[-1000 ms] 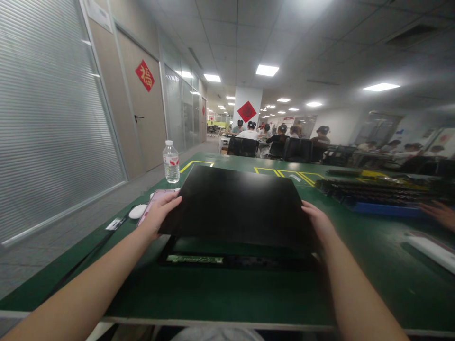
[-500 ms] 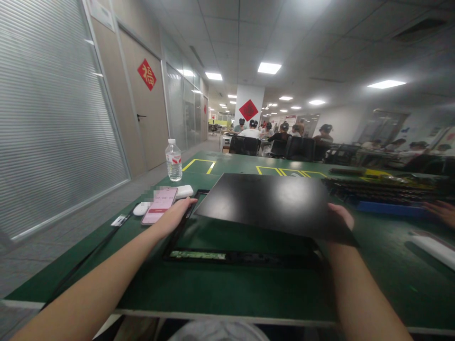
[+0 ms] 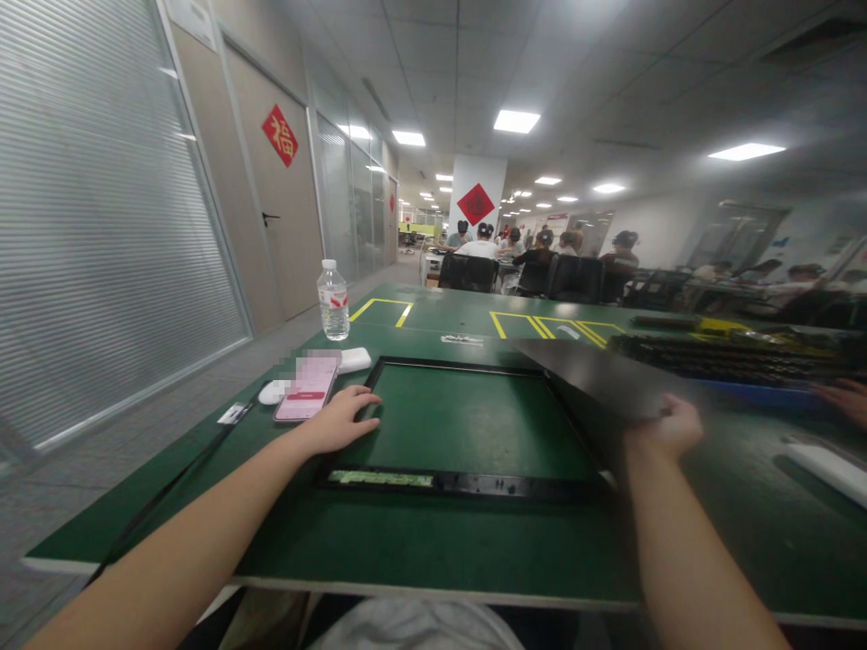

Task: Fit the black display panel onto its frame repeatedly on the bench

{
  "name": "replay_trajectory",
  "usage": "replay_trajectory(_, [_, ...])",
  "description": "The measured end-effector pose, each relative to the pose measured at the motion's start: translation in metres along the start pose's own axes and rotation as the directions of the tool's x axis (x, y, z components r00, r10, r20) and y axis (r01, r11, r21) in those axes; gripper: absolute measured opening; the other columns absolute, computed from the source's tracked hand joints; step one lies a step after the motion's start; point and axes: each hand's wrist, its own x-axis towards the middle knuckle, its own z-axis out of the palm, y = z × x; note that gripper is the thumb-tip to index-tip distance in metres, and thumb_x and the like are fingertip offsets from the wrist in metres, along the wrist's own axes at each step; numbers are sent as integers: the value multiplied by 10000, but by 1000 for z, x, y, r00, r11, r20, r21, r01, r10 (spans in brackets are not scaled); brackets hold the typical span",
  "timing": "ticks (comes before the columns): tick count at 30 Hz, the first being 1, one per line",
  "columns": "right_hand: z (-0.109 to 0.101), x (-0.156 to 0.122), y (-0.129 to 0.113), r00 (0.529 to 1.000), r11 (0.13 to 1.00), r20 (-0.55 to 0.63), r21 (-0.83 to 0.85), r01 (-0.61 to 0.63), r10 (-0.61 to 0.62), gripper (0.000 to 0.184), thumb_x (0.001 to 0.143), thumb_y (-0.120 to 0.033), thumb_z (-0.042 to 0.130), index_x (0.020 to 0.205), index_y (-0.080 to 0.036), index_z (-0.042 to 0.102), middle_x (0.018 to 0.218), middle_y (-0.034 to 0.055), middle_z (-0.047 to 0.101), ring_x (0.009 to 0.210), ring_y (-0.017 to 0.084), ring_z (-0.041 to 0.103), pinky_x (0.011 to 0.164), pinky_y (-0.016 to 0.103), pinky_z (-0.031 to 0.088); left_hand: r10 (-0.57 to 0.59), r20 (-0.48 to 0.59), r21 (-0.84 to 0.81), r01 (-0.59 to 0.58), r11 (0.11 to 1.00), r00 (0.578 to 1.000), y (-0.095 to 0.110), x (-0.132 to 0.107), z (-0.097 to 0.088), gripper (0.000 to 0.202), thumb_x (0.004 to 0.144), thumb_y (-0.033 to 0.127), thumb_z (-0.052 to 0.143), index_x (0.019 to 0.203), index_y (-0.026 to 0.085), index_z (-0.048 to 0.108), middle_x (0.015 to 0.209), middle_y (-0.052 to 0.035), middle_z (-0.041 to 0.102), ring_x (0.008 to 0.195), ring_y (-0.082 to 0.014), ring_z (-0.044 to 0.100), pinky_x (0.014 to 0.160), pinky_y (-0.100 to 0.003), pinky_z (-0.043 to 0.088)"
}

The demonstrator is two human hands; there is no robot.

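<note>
A thin black rectangular frame (image 3: 467,485) lies flat on the green table, with a green circuit board strip (image 3: 381,478) along its near edge. My left hand (image 3: 349,417) rests at the frame's left side, fingers spread and holding nothing. Raised above the frame's right side is a dark, flat panel (image 3: 602,375), tilted and partly blurred. My right hand (image 3: 677,426) grips this panel by its right part, fingers closed on it. Through the frame's opening the green table top shows.
Left of the frame lie a pink-screened phone (image 3: 310,388), a white case (image 3: 355,359) and a strap (image 3: 176,487). A water bottle (image 3: 334,302) stands behind them. Dark strips (image 3: 704,359) are stacked at right, near another person's hand (image 3: 843,395). People sit at far tables.
The dark panel has swung right and tilted, uncovering most of the frame's opening. My right hand has moved up slightly with it. My left hand's fingers have spread at the frame's left side.
</note>
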Motion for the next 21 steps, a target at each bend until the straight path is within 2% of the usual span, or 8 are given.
replay_trajectory(3, [0,-2,-1,986,996,-137,11,93,-91,187,599,-208,498,780,-232,458,962,48,591,945,220,622,700,355,573,0,21,21,0,1000,1000,1,0,-1,596,788,549,549,1225,162,671,1364,-167,542,1304,-363,480,1127,-478,345])
replay_trajectory(5, [-1,-4,-1,986,997,-145,-9,83,-83,212,619,-199,488,823,-241,449,986,47,597,948,210,631,689,338,580,-1,28,27,0,1000,1000,2,-1,-1,593,788,547,549,1228,169,673,1365,-164,539,1306,-364,476,1126,-482,343])
replay_trajectory(10, [-3,4,3,983,995,-183,-96,-37,19,269,651,-184,466,908,-258,440,1040,42,602,976,192,639,729,319,592,1,32,39,-3,999,999,2,-1,-1,571,779,534,562,1213,181,680,1366,-161,543,1309,-367,473,1124,-489,342])
replay_trajectory(15, [-7,15,15,985,966,-156,-231,-113,78,273,662,-209,452,931,-253,448,1056,53,605,955,212,643,712,351,596,-3,25,42,2,999,1000,1,-1,0,597,766,571,568,1210,190,686,1382,-163,536,1312,-377,471,1122,-491,342])
replay_trajectory(21, [-12,19,29,970,960,-189,-205,-189,151,294,625,-181,470,913,-235,491,1082,45,621,935,200,648,631,314,581,2,39,56,-4,998,999,0,0,1,602,775,566,560,1226,184,675,1402,-175,520,1325,-377,460,1122,-498,337])
